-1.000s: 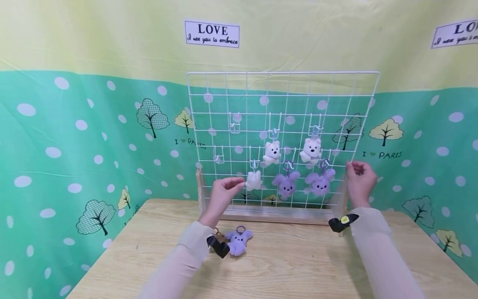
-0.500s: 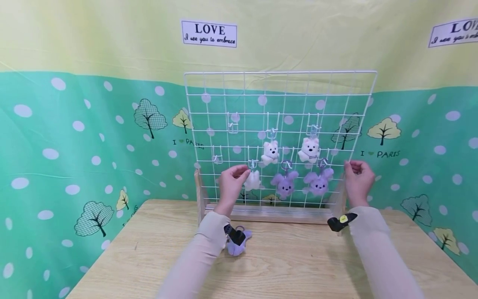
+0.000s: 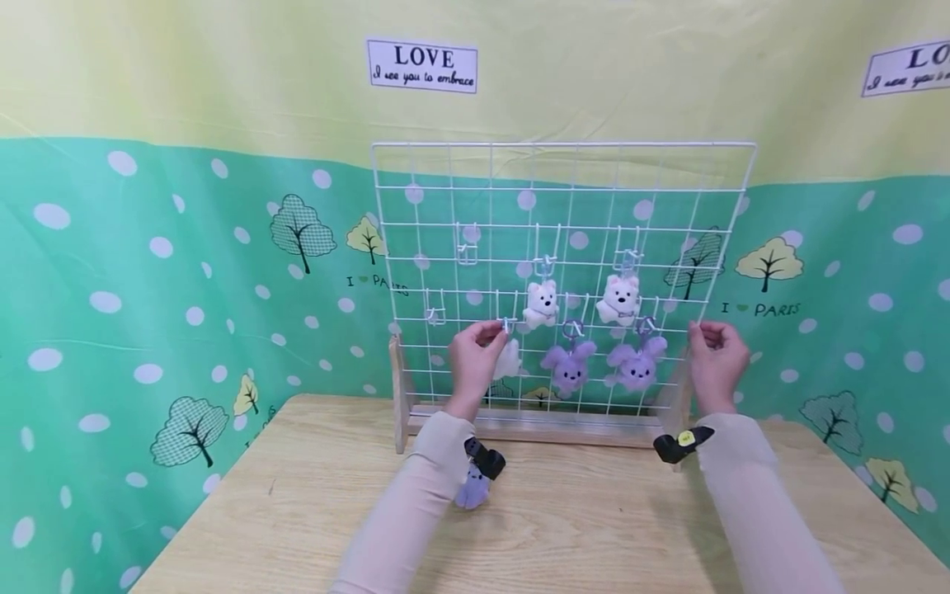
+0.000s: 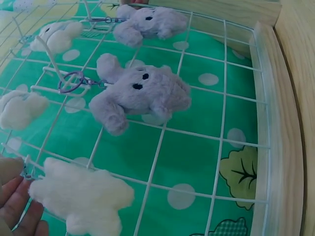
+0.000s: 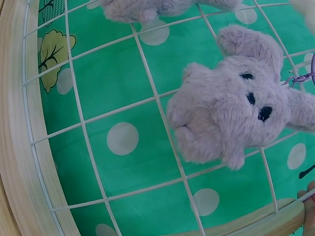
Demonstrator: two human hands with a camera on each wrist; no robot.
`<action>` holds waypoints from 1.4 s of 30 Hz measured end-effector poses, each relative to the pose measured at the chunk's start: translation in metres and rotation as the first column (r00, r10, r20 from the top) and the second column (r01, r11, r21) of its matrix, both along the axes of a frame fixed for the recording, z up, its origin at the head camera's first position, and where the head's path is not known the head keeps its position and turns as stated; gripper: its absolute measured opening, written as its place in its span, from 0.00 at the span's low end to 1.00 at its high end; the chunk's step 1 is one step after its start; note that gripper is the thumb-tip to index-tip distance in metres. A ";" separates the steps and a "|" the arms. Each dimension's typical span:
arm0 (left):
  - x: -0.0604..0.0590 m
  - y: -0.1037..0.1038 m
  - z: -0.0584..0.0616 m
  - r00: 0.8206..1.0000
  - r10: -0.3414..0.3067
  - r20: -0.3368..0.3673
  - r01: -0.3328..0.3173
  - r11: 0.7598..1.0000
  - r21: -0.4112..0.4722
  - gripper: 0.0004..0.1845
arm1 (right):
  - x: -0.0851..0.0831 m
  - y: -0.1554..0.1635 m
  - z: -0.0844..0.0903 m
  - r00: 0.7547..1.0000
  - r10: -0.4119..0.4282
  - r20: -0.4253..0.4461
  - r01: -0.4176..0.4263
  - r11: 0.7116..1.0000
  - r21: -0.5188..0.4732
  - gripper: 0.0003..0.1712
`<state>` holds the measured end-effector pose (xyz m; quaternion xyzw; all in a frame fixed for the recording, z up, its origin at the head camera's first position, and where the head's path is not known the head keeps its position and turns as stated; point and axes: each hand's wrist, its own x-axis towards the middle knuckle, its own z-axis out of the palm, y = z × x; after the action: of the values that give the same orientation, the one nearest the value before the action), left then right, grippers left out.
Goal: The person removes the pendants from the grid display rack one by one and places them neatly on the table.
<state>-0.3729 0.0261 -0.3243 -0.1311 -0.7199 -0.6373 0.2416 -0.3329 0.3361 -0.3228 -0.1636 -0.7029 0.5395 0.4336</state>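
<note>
Left hand [image 3: 475,356]: yours is raised at the lower left part of the white wire grid panel [image 3: 564,165], fingertips pinched on the metal keyring of the white plush keychain [image 3: 509,360] at a hook on the wire.
White plush keychain: small fluffy white toy, no face showing in either view. Your hand covers its left half in the head view; in the left wrist view [image 4: 81,201] it lies against the grid just beside your fingers [image 4: 17,204].
Axis: long axis runs vertical, ring end up at the hook, body hanging down.
Place: lower row of the panel, left of the two purple bunny keychains [image 3: 568,366], below and left of the two white bear keychains [image 3: 540,304].
Right hand [image 3: 716,356]: yours is curled round the right edge of the grid panel, level with the lower row, gripping the frame wire.
Bunnies: right one [image 5: 236,115] hangs flat on the grid, dark eyes and nose facing out, purple ring at top.
Panel: stands upright in a wooden base [image 3: 549,429] at the far side of the wooden table [image 3: 594,536].
Table: one more purple bunny keychain [image 3: 472,493] lies near the base, partly hidden under your left wrist.
Behind: green spotted backdrop with trees [image 3: 185,289], yellow band above.
</note>
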 end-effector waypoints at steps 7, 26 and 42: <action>0.000 0.001 0.001 0.998 -0.025 0.059 0.023 0.999 0.041 0.07 | 0.002 -0.001 0.000 1.000 -0.006 0.004 0.006 1.000 -0.001 0.14; 0.015 -0.005 0.006 0.990 -0.088 0.112 0.077 0.992 0.102 0.08 | 0.002 0.001 -0.001 1.000 -0.012 0.010 0.012 1.000 -0.002 0.12; 0.039 -0.016 0.005 0.983 -0.142 0.120 0.130 0.986 0.100 0.09 | 0.001 0.000 -0.001 1.000 -0.007 -0.012 0.007 1.000 0.012 0.12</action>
<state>-0.3339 0.0101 -0.3194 -0.1281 -0.6931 -0.6917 0.1571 -0.3316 0.3365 -0.3242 -0.1603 -0.7029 0.5348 0.4407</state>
